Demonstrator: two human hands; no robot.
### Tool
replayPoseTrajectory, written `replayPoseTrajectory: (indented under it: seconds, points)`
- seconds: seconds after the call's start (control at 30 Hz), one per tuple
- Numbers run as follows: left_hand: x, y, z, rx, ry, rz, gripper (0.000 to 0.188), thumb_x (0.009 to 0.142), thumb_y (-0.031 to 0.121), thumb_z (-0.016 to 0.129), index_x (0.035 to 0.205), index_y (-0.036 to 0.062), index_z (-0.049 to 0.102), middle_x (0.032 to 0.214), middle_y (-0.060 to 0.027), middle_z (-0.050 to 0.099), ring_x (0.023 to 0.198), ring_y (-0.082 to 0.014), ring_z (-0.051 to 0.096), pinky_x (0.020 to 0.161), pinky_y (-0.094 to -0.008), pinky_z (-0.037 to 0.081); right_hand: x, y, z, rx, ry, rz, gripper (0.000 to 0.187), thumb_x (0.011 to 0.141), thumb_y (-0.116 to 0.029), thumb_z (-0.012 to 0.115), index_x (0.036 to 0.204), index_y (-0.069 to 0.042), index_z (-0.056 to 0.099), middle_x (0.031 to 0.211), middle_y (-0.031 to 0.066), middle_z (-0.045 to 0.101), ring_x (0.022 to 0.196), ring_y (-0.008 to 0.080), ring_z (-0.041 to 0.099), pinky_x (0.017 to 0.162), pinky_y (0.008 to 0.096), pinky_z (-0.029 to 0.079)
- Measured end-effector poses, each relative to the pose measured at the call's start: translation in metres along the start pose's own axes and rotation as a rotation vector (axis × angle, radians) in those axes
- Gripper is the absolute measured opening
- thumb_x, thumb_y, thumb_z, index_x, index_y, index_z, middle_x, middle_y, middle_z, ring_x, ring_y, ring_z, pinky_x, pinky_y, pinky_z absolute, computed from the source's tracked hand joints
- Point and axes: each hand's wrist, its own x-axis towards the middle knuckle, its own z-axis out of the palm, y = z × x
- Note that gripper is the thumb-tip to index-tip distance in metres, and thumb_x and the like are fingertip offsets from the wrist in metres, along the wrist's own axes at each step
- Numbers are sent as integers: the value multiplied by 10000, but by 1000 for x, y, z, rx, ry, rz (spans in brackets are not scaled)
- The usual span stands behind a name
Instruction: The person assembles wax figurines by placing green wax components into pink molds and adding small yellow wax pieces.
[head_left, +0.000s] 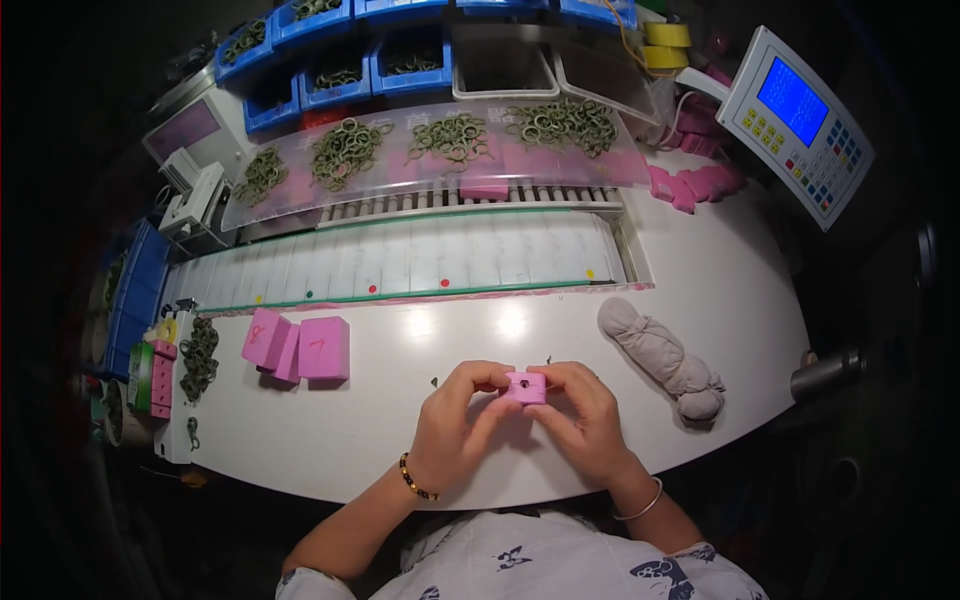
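My left hand point(452, 420) and my right hand point(588, 418) meet over the near middle of the white table. Between their thumbs and fingertips they hold a small pink rubber mold point(526, 391), one hand at each end. A dark hole shows in its near face, with a seam line running across it. Small dark green bits point(435, 382) lie on the table just beyond my fingers. To the left stand several pink mold blocks point(325, 350), leaning together, with red marks on them.
Green wax rings point(350, 150) lie in heaps on a clear sheet above rollers point(400, 203). Blue bins point(412, 60) line the back. A white slatted strip point(400, 255) crosses the table. Right are a rolled grey cloth point(660, 360) and a keypad panel point(800, 125).
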Motion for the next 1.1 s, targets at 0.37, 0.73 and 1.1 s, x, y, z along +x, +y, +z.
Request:
replayPoseTrajectory:
  seconds: [0.37,0.73,1.1]
  points:
    - [2,10,3,294,127,131,493,822,86,780,1234,15,521,1189,-175,575,1016,-241,606,875,-321,498,4,14,-5,610,146,478,205,961,-150,655,1056,-4,546,933,50,645,836,77,616,708,231,537]
    - [50,-6,-30,133,183,-164,385,751,138,769,1065,27,575,964,-68,553,799,-166,519,730,-281,478,1,-4,-11,510,105,386,335,966,-56,612,1280,27,532,1153,102,614,1047,121,582,828,253,528]
    - [116,-106,-129,828,422,-125,311,770,204,743,973,5,618,1032,-162,591,982,-339,578,896,-391,471,-20,19,-92,144,428,247,192,903,-22,658,1091,12,636,1050,70,672,932,131,636,821,264,508]
